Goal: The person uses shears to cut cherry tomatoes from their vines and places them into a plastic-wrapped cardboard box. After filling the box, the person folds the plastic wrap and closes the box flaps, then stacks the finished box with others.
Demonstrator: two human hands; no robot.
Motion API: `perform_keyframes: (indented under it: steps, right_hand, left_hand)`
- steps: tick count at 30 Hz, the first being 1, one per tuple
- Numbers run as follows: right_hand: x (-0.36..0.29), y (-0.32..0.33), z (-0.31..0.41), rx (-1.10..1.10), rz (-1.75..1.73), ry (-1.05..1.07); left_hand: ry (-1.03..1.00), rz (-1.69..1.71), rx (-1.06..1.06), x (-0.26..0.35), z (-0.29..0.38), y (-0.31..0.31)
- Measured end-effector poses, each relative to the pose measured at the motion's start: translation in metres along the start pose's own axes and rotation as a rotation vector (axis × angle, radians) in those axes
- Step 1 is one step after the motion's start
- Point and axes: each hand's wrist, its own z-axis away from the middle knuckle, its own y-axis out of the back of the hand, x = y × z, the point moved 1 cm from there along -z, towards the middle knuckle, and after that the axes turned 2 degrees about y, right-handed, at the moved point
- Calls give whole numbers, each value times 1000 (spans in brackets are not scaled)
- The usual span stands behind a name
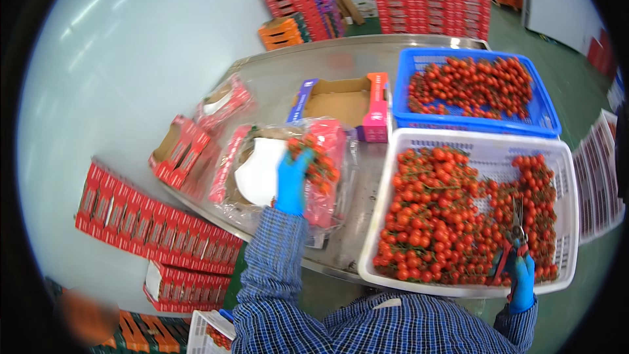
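Note:
My left hand (pixel 293 177), in a blue glove, holds a bunch of cherry tomatoes (pixel 322 167) on the vine. It is above a red cardboard box lined with clear plastic film (pixel 245 209), in which a white sheet (pixel 258 172) lies. My right hand (pixel 522 278), also gloved in blue, grips red-handled pruning snips (pixel 518 238), their blades pointing away from me. The snips are over a white plastic crate (pixel 376 241) heaped with vine cherry tomatoes (pixel 432 221). Whether the blades touch any tomatoes I cannot tell.
A blue crate (pixel 548 103) of tomatoes adjoins the white one. An open purple-and-pink cardboard box (pixel 339 101) stands on the metal table (pixel 265 73). Smaller red boxes (pixel 179 152) sit at the table's left edge. Stacked red boxes (pixel 157 226) stand left, others (pixel 430 2) behind.

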Motion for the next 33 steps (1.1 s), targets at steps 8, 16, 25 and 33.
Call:
perform_keyframes:
  steps: [8, 16, 25, 33]
  right_hand:
    - [1, -57, 6, -88, 74, -69]
    - [-16, -59, 22, -33, 156, -44]
    - [-21, 44, 39, 397, 88, 82]
    - [-24, 104, 19, 258, 44, 48]
  left_hand:
    - [-290, -253, 601, -63, -172, 183]
    - [-469, -1516, 187, -177, -252, 214]
    - [-367, -1366, -175, -56, -174, 58]
    - [-142, -931, -1069, -198, 65, -314]
